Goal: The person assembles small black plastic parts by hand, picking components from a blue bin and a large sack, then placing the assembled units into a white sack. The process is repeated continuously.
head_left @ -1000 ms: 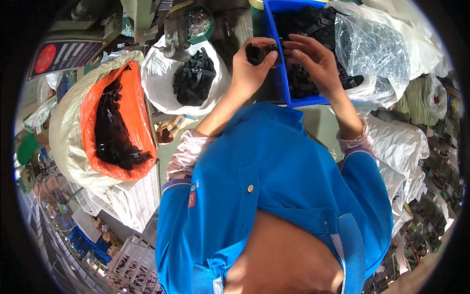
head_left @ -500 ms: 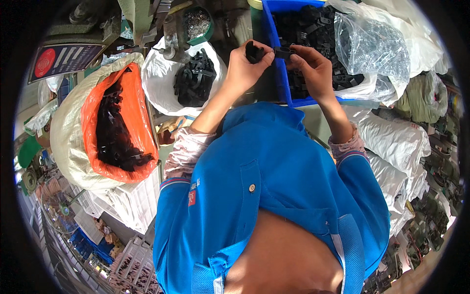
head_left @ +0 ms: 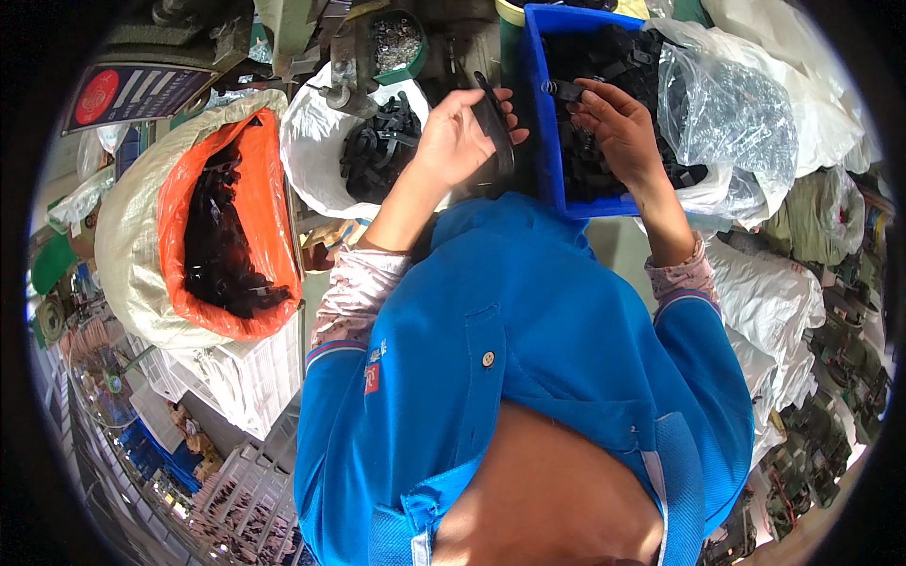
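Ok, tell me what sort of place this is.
Probably a factory workshop: a blue rectangular plastic bin and a pale, orange-lined sack both hold many small black parts, and a rounded green tub holds small silvery pieces.

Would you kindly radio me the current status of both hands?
Left hand holding black piece. Right hand pinching small part over blue bin. Nothing visibly blocking either.

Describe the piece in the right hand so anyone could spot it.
Find the blue bin, top right of centre. Over its left side, the right hand pinches a small dark piece. Unlike the bin's black parts, it is held, its left end shiny.
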`<state>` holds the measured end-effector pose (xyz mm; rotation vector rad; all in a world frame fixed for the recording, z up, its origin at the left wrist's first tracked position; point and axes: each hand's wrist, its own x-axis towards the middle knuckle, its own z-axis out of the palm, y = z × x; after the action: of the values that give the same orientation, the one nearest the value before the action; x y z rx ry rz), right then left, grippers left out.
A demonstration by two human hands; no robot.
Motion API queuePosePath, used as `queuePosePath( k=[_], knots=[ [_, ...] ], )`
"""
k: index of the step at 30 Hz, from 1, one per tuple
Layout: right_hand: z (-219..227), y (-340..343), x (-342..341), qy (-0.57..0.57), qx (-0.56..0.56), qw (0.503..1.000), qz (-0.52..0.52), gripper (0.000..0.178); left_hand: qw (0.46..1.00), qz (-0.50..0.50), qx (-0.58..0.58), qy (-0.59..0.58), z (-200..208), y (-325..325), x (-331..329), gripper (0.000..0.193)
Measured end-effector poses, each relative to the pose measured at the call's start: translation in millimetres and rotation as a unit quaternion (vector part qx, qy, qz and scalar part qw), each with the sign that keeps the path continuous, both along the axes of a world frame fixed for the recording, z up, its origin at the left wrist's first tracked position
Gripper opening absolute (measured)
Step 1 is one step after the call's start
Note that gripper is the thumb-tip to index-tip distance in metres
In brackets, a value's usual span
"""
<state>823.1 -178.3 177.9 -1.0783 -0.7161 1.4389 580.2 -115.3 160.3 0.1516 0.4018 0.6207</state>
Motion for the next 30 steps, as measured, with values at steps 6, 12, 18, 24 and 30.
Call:
queuePosePath(
  k=[6, 12, 18, 24, 30],
  knots=[
    [16.6, 19.8, 3.2, 0.031, 0.001, 0.998, 0.059, 0.033, 0.933, -0.002, 0.232, 0.275, 11.4, -6.1, 0.9, 0.027],
    [27.5, 35.2, 5.1, 0.028, 0.014, 0.994, 0.101, 0.033, 0.967, 0.003, 0.156, 0.2, 10.4, -10.9, 6.8, 0.023],
    [30.5, 41.0, 7.4, -0.037, 0.044, 0.991, 0.117, 0.033, 0.912, -0.043, 0.295, 0.282, 17.1, -12.8, 4.6, 0.036],
    [25.7, 48.1, 7.9, -0.175, 0.085, 0.971, 0.138, 0.029, 0.913, -0.072, 0.29, 0.28, 23.3, -17.3, 7.3, 0.038],
    [34.0, 51.9, 9.4, -0.286, 0.084, 0.936, 0.187, 0.031, 0.911, -0.078, 0.296, 0.276, 28.5, -20.3, 9.9, 0.038]
  ],
)
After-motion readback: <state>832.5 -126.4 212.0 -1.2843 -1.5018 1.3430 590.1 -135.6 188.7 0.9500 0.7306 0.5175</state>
